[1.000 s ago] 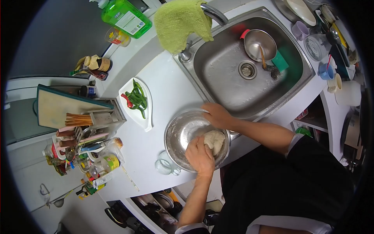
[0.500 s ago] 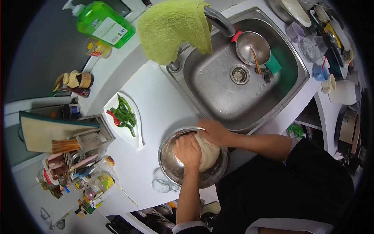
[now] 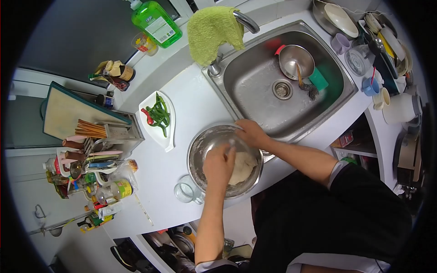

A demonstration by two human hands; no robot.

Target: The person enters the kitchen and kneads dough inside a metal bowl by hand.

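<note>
A metal bowl point(image 3: 196, 157) with whitish residue on its inner wall stands near the counter's front edge. In it lies a smooth lump of pale dough point(image 3: 243, 169). My right hand point(image 3: 251, 133) grips the bowl's rim on the sink side, fingers bent over the edge. Over the dough is my left hand point(image 3: 218, 164), its fingers curled and partly smeared by motion; whether it touches the dough cannot be made out. Close beside the bowl is a clear glass mug point(image 3: 184, 191).
A white dish point(image 3: 169, 136) holds green and red peppers point(image 3: 158, 113). Behind the right hand is the sink point(image 3: 255, 100), with a small metal pot point(image 3: 296, 59) inside. A yellow-green towel point(image 3: 211, 34) drapes the faucet. Utensils and bottles crowd the left; cups stand at right.
My left hand has come up off the dough, which now shows more. My right hand has drawn back onto the bowl's rim. The camera view has shifted.
</note>
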